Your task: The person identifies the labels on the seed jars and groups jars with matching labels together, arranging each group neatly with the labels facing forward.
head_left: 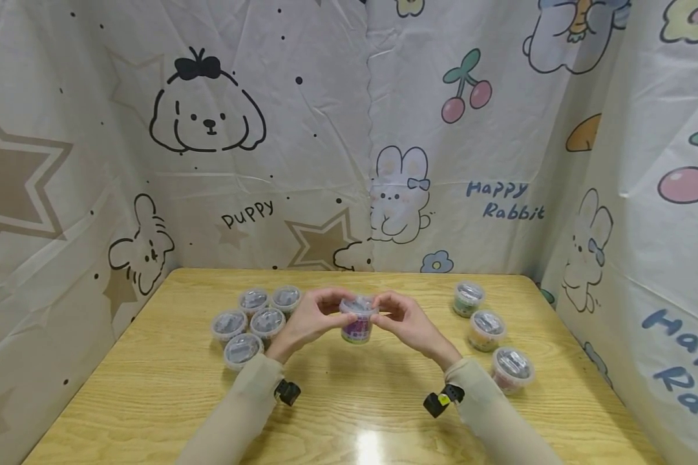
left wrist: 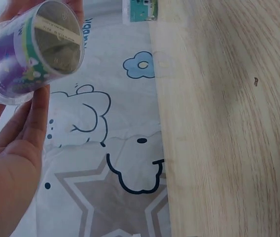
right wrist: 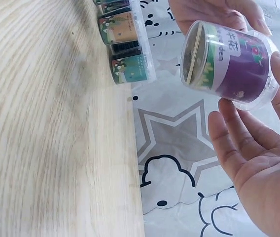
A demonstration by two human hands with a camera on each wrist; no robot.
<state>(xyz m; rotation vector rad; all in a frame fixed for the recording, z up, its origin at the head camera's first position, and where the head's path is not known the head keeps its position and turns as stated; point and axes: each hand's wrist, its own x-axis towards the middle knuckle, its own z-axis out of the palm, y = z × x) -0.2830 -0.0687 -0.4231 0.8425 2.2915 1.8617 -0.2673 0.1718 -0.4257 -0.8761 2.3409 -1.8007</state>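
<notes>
A clear plastic tub (head_left: 357, 328) with a purple label is held up off the table between both hands, its grey-topped lid (head_left: 359, 305) uppermost. On its left side, my left hand (head_left: 314, 316) grips it near the lid rim with thumb and fingers. The right hand (head_left: 406, 321) grips the opposite side at the same height, thumb in front. In the left wrist view the see-through base of the tub (left wrist: 57, 37) shows, with a pale strip inside. Seen from the right wrist, the purple and green label (right wrist: 243, 64) carries white lettering, and fingers lie along the lid edge.
Several similar lidded tubs (head_left: 243, 351) stand grouped on the left of the wooden table (head_left: 349, 400). Three more stand in a slanting row on the right, the nearest a reddish tub (head_left: 512, 370). A printed cloth (head_left: 326, 161) hangs behind and at both sides.
</notes>
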